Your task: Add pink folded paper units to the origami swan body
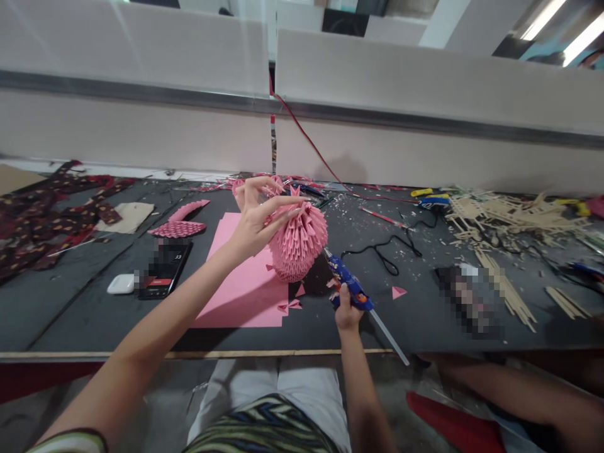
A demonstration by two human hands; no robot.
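Observation:
My left hand [259,220] reaches over the upper left of a round pink 3D origami body [299,242] made of many folded paper pieces. The fingers of this hand are curved against its spiky top. My right hand [348,311] is wrapped around a blue glue gun [348,281], with a long clear glue stick [389,338] out of its back end. The gun's nozzle points at the lower right side of the body, very close to it. Beneath are pink paper sheets [226,302], with a few small folded pieces [295,304] at their right edge.
A curved pink origami part [177,229] lies at the left, near a phone [165,270] and a white case [121,284]. Black cord [377,251] curls right of the gun. Wooden sticks [507,289] and scraps spread at the right, where another person's arm [509,384] shows.

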